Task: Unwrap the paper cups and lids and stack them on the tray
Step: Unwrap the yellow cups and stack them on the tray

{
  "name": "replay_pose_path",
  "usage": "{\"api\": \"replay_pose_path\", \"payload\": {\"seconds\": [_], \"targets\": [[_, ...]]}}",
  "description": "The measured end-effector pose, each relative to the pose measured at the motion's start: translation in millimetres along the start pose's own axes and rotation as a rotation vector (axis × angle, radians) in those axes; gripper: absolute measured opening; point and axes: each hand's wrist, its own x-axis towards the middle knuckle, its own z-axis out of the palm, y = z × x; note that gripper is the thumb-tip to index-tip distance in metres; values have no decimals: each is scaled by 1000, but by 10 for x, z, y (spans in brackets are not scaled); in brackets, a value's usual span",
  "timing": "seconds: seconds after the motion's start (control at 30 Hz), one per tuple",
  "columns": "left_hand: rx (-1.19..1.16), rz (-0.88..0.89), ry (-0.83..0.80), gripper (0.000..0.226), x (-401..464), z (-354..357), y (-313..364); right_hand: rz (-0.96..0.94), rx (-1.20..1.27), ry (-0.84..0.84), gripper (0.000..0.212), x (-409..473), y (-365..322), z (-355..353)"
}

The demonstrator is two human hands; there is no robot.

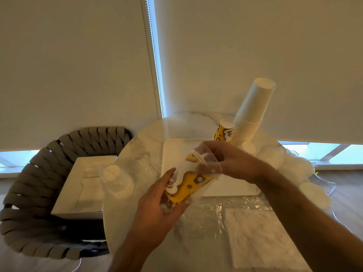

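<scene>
- The yellow printed cups (pixel 188 186), still in a clear plastic sleeve (pixel 206 156), are lying tilted at mid-frame, above the white tray's (pixel 231 188) near edge.
- Left hand (pixel 157 205) is curling around the sleeve's lower end.
- Right hand (pixel 233 160) is pinching the film at the upper, open end.
- They are looking light and crushable, the film slippery: better gripping the stiffer base and peeling from the top.

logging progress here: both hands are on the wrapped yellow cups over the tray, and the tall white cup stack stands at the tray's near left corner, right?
One thing is off. The head view shows the white cup stack at the far right corner of the tray, not near left. The left hand and right hand do hold the wrapped yellow cups over it.
</scene>
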Motion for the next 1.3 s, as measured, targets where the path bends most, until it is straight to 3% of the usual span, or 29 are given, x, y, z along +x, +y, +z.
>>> {"api": "replay_pose_path", "payload": {"seconds": [0.23, 0.33, 0.5, 0.7, 0.8, 0.93, 1.03, 1.17, 1.3], "targets": [[-86, -26, 22, 63, -1, -27, 118, 119, 48, 99, 41, -33, -29, 5], [-122, -23, 10, 63, 2, -45, 157, 138, 77, 17, 42, -57, -17, -39], [-138, -17, -22, 58, 9, -84, 162, 148, 92, -124, 64, -135, -16, -197], [-103, 11, -69, 56, 54, -30, 177, 126, -525, -130, 72, -106, -98, -92], [-49, 30, -73, 58, 102, -9, 143, 86, -703, -181, 75, -19, -3, -25], [-77, 58, -2, 33, 138, -24, 149, 147, -876, -235, 80, 66, 243, -97], [-90, 60, 58, 25, 156, -56, 106, 163, -921, -40, 75, 96, 377, -351], [-116, 20, 102, 25, 144, -69, 68, 95, -574, 430, 95, 187, 375, -701], [-165, -17, 96, 31, 101, -47, 50, -33, -465, 688, 79, 348, 461, -893]]}}
